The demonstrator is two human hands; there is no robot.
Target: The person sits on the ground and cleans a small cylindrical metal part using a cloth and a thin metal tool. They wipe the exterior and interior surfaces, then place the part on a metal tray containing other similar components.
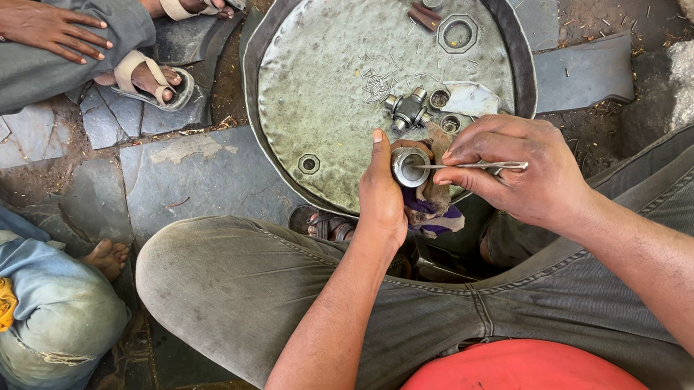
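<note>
On a cracked stone-slab floor strewn with dirt, a dented round metal tray [324, 91] holds a cross-shaped joint [408, 109], small bearing cups [440, 99] and a hexagonal nut [458, 33], while another person's hand [53, 28] rests on a knee nearby. Just above the tray's near rim, the left hand [381, 195], wrist bent inward and thumb up, has its fingers clamped around a small metal bearing cup [408, 166] and a rag [433, 206]. The right hand [518, 168], knuckles up, pinches a thin metal tool [477, 166] whose tip reaches into the cup.
</note>
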